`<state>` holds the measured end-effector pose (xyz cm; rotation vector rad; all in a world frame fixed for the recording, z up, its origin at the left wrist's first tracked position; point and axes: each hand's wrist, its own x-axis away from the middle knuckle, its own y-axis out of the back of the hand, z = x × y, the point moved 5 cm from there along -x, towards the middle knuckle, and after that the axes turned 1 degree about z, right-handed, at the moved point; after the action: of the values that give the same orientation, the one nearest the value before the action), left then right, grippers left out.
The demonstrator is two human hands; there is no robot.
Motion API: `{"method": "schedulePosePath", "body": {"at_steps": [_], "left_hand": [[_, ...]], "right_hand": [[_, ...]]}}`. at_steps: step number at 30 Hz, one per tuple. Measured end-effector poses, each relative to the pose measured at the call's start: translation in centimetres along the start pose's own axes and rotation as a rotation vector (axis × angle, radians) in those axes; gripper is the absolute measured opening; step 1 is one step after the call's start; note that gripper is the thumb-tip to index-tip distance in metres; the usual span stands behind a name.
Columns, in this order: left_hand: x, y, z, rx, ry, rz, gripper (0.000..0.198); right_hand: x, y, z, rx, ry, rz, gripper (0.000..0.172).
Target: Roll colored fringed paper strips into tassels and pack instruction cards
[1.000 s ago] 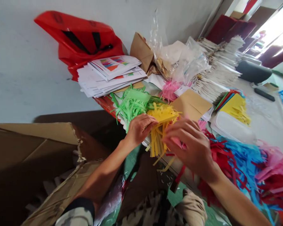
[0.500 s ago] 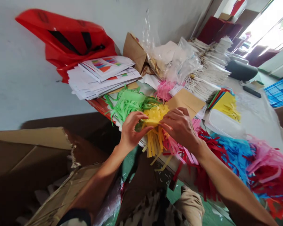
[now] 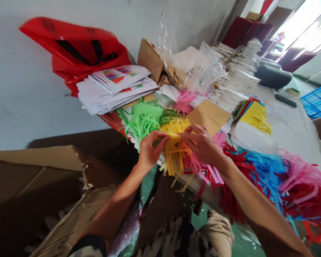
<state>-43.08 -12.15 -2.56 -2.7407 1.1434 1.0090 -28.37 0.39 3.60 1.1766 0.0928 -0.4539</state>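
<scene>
A fringed sheet of yellow paper (image 3: 173, 153) hangs in cut strips at the table's edge, and its top is gathered between my hands. My left hand (image 3: 152, 150) pinches its left side, and my right hand (image 3: 202, 144) holds its upper right side with thumb and fingers. A bunch of green paper fringe (image 3: 143, 119) lies just beyond my left hand. Pink paper fringe (image 3: 196, 164) lies under my right hand. Red and blue paper fringes (image 3: 256, 175) are heaped to the right of my right forearm.
Along the wall are a red plastic bag (image 3: 75, 50), printed papers (image 3: 115, 87), a kraft paper bag (image 3: 149, 62), clear plastic bags (image 3: 205, 67) and stacked white paper bundles (image 3: 235, 76). A white plastic tub (image 3: 250, 137) stands on the right. A torn cardboard box (image 3: 34, 178) sits at the lower left.
My hands have come closer together on the yellow paper, and my right hand has moved left off the pink strips. The yellow top now looks more gathered. The view has shifted slightly.
</scene>
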Motion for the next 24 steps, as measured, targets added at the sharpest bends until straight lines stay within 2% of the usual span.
{"method": "schedulePosePath", "body": {"at_steps": [6,12,19,24], "left_hand": [[0.1,-0.4,0.2,0.000,0.033,-0.002,0.012],[0.3,-0.8,0.2,0.034,0.097,-0.014,0.008],[0.5,-0.8,-0.2,0.043,0.062,-0.002,0.009],[0.1,-0.6,-0.6,0.076,0.012,-0.029,0.016]], "right_hand": [[0.0,-0.1,-0.9,-0.274,-0.091,-0.138,0.008],[0.0,-0.8,-2.5,-0.618,-0.255,-0.198,0.015],[-0.3,0.4,-2.1,-0.420,-0.177,-0.352,0.009],[-0.6,0.7,-2.3,-0.529,-0.138,-0.373,0.008]]}}
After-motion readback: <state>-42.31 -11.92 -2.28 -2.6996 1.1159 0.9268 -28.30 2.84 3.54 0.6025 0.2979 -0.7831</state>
